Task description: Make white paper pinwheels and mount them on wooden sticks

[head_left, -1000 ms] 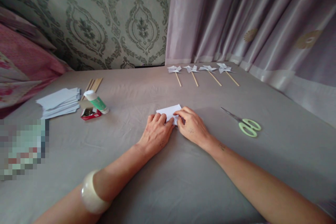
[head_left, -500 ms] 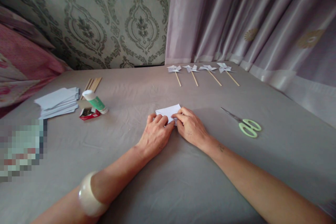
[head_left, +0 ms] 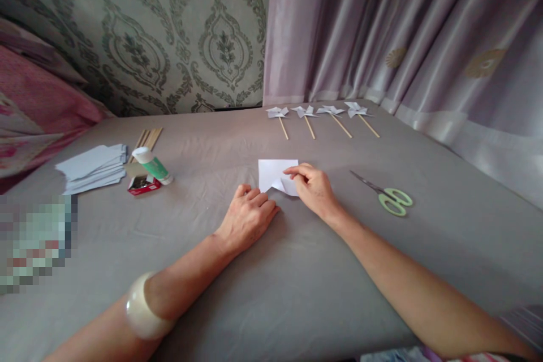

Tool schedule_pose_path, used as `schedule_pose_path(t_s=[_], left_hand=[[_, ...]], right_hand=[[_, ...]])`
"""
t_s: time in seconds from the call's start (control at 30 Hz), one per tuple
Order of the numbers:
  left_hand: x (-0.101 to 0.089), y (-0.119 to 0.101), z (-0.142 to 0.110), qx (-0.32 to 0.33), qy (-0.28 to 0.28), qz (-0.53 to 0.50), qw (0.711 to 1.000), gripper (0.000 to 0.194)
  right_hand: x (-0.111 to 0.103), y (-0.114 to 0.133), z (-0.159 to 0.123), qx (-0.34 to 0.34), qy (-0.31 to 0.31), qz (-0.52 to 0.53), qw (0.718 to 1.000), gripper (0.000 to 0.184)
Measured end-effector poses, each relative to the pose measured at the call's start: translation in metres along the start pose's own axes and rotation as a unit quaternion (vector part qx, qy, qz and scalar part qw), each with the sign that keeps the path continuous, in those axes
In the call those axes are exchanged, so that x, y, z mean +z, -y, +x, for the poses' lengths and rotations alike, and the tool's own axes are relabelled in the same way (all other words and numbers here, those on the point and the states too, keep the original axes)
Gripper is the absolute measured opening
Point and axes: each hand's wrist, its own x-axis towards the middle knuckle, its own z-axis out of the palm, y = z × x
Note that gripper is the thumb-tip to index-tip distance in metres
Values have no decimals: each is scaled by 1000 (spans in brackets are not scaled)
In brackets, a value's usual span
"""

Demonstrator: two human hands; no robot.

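Observation:
A small white sheet of paper (head_left: 271, 169) lies on the grey cloth in front of me. Its lower edge curls up in the middle. My right hand (head_left: 314, 189) is at the paper's right side, index finger over its face, with the fingers drawn together on it. Just below and left of the sheet, my left hand (head_left: 249, 216) rests on the cloth with curled fingers, close to the paper's lower left corner. No object shows in the left hand. To the right of my right hand lie scissors (head_left: 392, 202) with pale green handles.
Several paper pinwheels (head_left: 305, 112) on sticks lie in a row at the back. On the left are a stack of white paper (head_left: 91, 167), wooden sticks (head_left: 148, 138), a glue stick (head_left: 153, 165) and a small red box (head_left: 143, 185). A curtain (head_left: 339, 28) hangs behind.
The folded paper has been opened out into a flatter sheet. My left hand has come off it, and my right hand has shifted slightly up and right.

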Motion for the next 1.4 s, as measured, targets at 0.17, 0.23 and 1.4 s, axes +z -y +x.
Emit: schedule_pose_path(t_s=[0.17,0.23,1.4], left_hand=[[3,2,0,13,-29,9,999,34],[4,3,0,10,-28,11,1000,32],[42,25,47,-97,-4,-147,984,20]], right_hand=[[-9,-9,3,90,-30,55,994,27],[-12,-13,4,124,-31,70,989,21],[-19,21,-22,28,200,-276,940,27]])
